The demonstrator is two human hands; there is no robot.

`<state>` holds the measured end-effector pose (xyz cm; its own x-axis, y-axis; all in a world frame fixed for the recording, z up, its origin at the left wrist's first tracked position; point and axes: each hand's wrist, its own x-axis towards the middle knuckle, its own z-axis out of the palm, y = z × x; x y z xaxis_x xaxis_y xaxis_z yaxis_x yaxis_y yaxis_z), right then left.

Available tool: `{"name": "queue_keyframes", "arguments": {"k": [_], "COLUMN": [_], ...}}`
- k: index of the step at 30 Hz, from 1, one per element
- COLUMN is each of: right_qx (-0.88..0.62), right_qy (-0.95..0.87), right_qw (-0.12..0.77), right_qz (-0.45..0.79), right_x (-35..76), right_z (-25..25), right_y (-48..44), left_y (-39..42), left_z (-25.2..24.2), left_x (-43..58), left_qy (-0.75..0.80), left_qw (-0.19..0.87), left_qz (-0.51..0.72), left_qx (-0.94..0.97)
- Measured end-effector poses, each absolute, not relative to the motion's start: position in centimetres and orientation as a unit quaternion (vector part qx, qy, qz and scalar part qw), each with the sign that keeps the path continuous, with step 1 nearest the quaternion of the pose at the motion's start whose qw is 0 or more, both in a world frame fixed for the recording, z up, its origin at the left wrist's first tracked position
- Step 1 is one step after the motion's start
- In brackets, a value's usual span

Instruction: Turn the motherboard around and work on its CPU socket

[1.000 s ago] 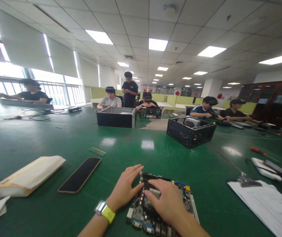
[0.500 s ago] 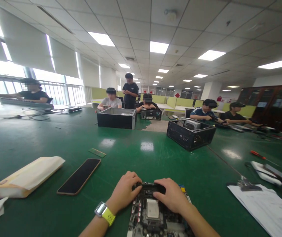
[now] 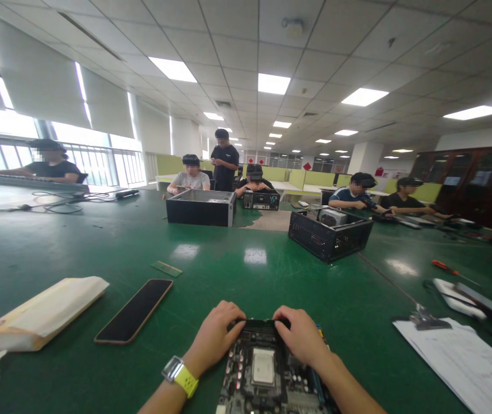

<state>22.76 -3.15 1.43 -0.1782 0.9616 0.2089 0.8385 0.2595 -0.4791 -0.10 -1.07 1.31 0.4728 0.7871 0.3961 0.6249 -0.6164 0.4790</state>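
A motherboard (image 3: 289, 397) lies on the green table right before me, with a square silver processor (image 3: 263, 367) in its socket. My left hand (image 3: 220, 333), with a watch (image 3: 180, 376) on a yellow-green strap at its wrist, pinches at the board's far left corner, thumb and forefinger close together. Across from it my right hand (image 3: 300, 336) is also closed, its thumb and forefinger at the far edge. Between the fingertips runs a dark bar (image 3: 260, 325) along that edge; whether it is separate from the board I cannot tell.
Left lie a phone (image 3: 134, 313), a tissue pack (image 3: 43, 310) and a green memory stick (image 3: 166, 268). Right are a clipboard (image 3: 457, 356) and a screwdriver (image 3: 446, 267). Computer cases (image 3: 330, 236) stand ahead. Several people (image 3: 224, 158) are farther back.
My right hand has shifted outward, its thumb moving from over the board to the far edge. More of the dark bar shows. The left hand has barely moved.
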Motion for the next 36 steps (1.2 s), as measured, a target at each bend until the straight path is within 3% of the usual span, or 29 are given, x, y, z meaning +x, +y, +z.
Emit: {"name": "queue_keyframes", "arguments": {"k": [36], "right_qx": [-0.596], "right_qy": [-0.750], "right_qw": [0.264], "right_qz": [0.111], "right_x": [22.2], "right_z": [2.4], "right_y": [-3.6], "left_y": [-0.8], "left_z": [0.7], "left_x": [-0.1], "left_qy": [0.441], "left_qw": [0.157], "left_qz": [0.313], "left_qx": [0.826]}}
